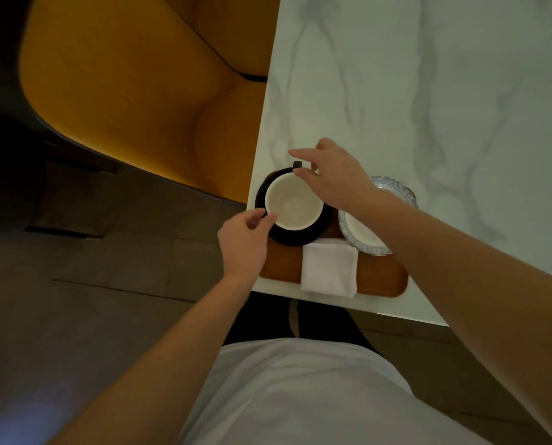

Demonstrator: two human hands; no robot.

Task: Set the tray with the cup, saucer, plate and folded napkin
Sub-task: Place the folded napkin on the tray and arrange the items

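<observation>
A cup (292, 202), white inside and dark outside, sits on a black saucer (300, 237) at the left end of a brown wooden tray (383, 277). My left hand (244, 240) pinches the saucer's near-left rim. My right hand (332, 175) reaches over the cup's far side, its fingers pinching the cup's dark handle. A folded white napkin (329, 266) lies across the tray's middle, hanging over its near edge. A white plate with a blue patterned rim (364, 234) lies at the tray's right, partly hidden by my right forearm.
The tray lies at the near-left corner of a white marble table (428, 91). A yellow upholstered seat (133, 75) stands to the left of the table. Grey tiled floor (91, 252) lies below.
</observation>
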